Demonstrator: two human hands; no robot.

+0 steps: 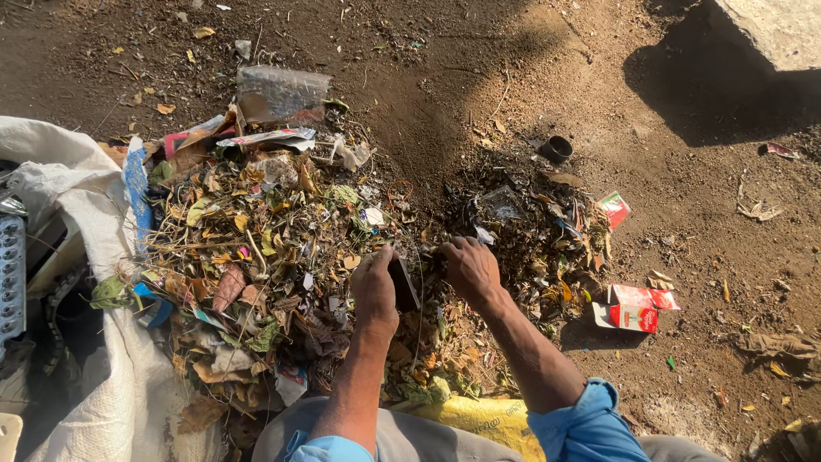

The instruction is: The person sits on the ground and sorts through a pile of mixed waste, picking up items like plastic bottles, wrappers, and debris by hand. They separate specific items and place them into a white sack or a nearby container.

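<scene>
While our left hand (pixel 375 287) grips a dark flat slab (pixel 403 282) over the litter pile (pixel 274 239), our right hand (pixel 469 267) digs curled into the leaves beside it. We judge the slab stiff, light, best pinched by its edges.

Bare brown dirt ground (pixel 479 77) carrying a heap of dry leaves and litter (pixel 274 248), 1 white woven sack (pixel 94 205), 1 red carton (pixel 633 310), 1 black cap (pixel 556 149), 1 stone block (pixel 770 30).
</scene>
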